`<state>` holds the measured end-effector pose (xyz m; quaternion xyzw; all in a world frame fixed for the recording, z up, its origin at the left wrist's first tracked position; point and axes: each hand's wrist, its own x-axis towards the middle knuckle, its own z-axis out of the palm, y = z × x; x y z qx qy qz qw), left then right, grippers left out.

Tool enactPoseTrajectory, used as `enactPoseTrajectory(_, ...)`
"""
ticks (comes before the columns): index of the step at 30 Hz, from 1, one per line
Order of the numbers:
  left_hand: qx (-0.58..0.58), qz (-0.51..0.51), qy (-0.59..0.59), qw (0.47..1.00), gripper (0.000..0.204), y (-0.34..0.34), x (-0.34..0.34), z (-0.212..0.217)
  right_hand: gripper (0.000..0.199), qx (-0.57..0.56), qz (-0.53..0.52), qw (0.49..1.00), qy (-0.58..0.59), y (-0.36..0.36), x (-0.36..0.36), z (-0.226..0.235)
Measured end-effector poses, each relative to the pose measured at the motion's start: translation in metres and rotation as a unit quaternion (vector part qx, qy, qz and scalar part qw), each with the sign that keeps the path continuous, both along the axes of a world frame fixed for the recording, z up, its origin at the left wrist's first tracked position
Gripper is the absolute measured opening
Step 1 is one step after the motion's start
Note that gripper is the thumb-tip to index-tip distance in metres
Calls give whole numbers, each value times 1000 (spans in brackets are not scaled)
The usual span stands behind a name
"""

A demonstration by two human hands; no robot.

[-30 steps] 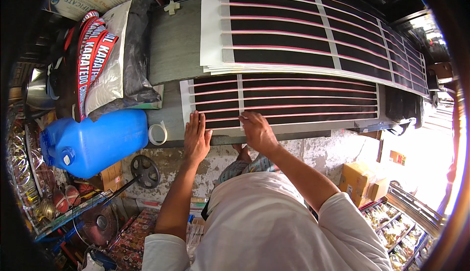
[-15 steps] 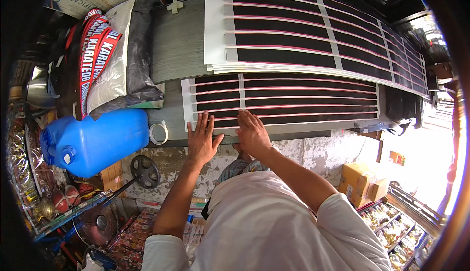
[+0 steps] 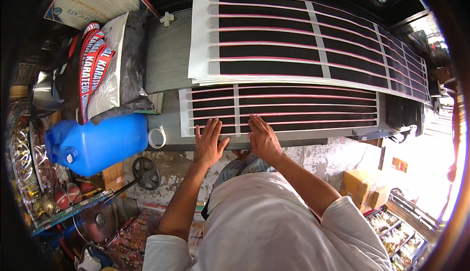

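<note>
Flat on the grey tabletop lies a black sheet [image 3: 303, 108] with pink-edged white stripes running lengthwise and pale strips of tape across them. My left hand [image 3: 209, 144] rests on its near edge, fingers stretched out, left of a cross strip. Just right of that strip my right hand [image 3: 265, 141] presses the same edge, its fingers extended and close together. Neither hand grasps anything. Beyond, a stack of similar striped sheets [image 3: 271, 37] sits on a raised board. A white tape roll [image 3: 156, 138] lies left of the sheet.
A blue jerrycan [image 3: 105, 141] stands at the left, below a filled plastic bag [image 3: 108, 70] with a red lettered ribbon [image 3: 88, 73] on it. Under the table are a black wheel [image 3: 146, 173] and, to the right, a cardboard box [image 3: 356, 188]. A framed certificate [image 3: 90, 2] leans at the back.
Both hands have slid right along the sheet's near edge, the right hand past the cross strip. The camera view has shifted slightly.
</note>
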<state>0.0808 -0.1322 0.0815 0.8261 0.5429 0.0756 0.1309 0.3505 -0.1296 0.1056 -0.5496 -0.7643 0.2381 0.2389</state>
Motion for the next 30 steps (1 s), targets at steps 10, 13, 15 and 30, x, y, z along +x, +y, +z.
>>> enactPoseTrajectory(10,79,177,-9,981,41,15,-6,0,47,5,36,999,41,12,36,14)
enactPoseTrajectory(13,88,179,13,980,43,13,5,-1,47,-10,33,999,33,11,53,12)
enactPoseTrajectory(15,101,182,19,978,44,9,7,-5,48,-16,34,999,21,10,61,11)
enactPoseTrajectory(30,64,166,-24,984,50,-6,6,-16,45,-33,78,996,-3,4,56,6)
